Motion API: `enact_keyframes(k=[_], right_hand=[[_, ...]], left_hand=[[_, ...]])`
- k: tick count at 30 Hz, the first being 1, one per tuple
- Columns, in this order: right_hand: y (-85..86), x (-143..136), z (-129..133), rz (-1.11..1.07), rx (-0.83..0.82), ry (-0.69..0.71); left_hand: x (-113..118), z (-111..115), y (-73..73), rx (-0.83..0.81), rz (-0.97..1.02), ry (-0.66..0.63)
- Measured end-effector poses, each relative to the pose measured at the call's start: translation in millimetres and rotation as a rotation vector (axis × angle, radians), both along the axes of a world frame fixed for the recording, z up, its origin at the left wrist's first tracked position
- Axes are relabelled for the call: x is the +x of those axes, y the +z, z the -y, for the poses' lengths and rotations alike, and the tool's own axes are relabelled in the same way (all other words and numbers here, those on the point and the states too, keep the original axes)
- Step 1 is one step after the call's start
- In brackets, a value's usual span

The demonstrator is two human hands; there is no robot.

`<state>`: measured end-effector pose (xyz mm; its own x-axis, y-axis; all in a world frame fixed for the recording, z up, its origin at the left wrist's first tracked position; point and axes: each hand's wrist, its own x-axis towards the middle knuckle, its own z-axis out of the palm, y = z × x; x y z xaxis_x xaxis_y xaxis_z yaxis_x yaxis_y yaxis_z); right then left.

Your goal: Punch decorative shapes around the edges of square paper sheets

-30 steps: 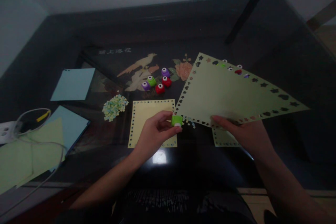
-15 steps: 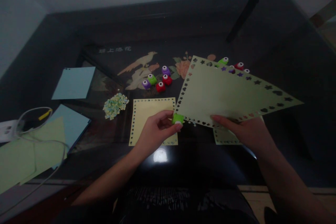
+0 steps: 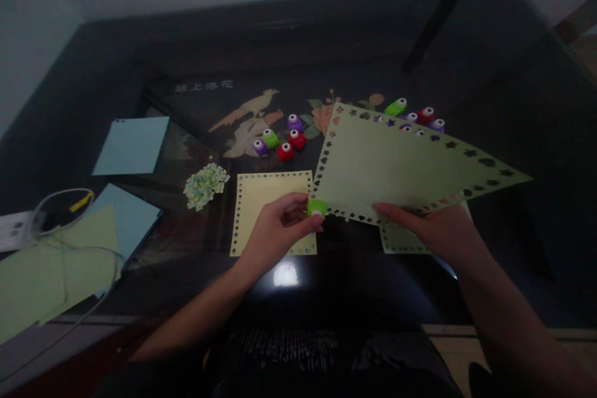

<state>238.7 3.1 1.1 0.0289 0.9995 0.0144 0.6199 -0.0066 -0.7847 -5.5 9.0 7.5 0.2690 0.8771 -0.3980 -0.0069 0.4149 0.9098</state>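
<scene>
My left hand (image 3: 284, 227) is closed around a small green craft punch (image 3: 317, 207), thumb on its white button. The punch sits at the near left corner of a pale green paper sheet (image 3: 377, 165). Star, heart and flower-like holes run along the sheet's edges. My right hand (image 3: 433, 227) grips the sheet's near edge, thumb on top and the other fingers hidden beneath. Under my left hand lies a yellow sheet (image 3: 273, 189) with a row of small holes around its border. Another punched sheet (image 3: 401, 242) lies partly covered below my right hand.
Several purple, green and red punches (image 3: 285, 151) stand mid-table, with more (image 3: 396, 107) behind the held sheet. A heap of paper cut-outs (image 3: 205, 185) lies left. Blue sheets (image 3: 133, 146), green sheets (image 3: 56, 267) and a white cable (image 3: 60, 193) occupy the left side.
The held sheet has shifted slightly left relative to the punch, and its far right tip has dropped back a little. Both hands keep their grips.
</scene>
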Motion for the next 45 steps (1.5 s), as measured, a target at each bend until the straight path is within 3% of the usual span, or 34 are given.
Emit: enact_keyframes(k=[28,45], right_hand=[[-0.8,0.8,-1.9,-0.026,-0.038,0.058],[-3.9,3.4,0.0,0.005,-0.035,0.027]], left_hand=[[-0.1,0.0,0.0,0.053,-0.076,-0.048],[0.3,1.0,0.5,0.062,-0.022,-0.033]])
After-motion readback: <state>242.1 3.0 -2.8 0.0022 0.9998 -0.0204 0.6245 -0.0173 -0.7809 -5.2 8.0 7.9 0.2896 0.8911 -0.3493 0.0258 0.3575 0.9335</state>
